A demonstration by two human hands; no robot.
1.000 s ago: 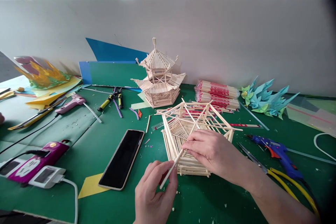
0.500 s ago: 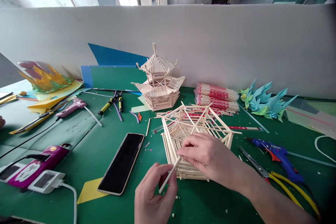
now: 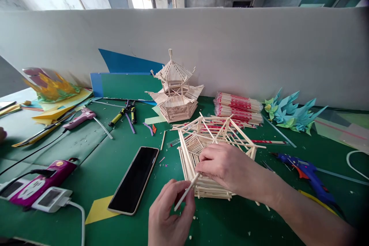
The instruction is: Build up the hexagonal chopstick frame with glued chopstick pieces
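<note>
A hexagonal frame of pale wooden sticks (image 3: 213,142) lies on the green mat (image 3: 95,161) in front of me. My left hand (image 3: 170,215) pinches the lower end of one loose stick (image 3: 186,191), which slants up toward the frame's near edge. My right hand (image 3: 227,169) rests on the frame's front side, its fingertips closed on the upper end of that same stick. A finished stick pagoda (image 3: 175,88) stands behind the frame.
A black phone (image 3: 134,180) lies left of the frame. A blue glue gun (image 3: 305,171) lies at right, a pink glue gun (image 3: 79,117) and cutters (image 3: 124,110) at left. Packs of wrapped sticks (image 3: 238,108), paper cranes (image 3: 291,111) and chargers (image 3: 37,186) line the edges.
My right hand has shifted slightly left along the frame's front edge. The camera has tilted a little, so the scene sits lower. The stick stays held between both hands.
</note>
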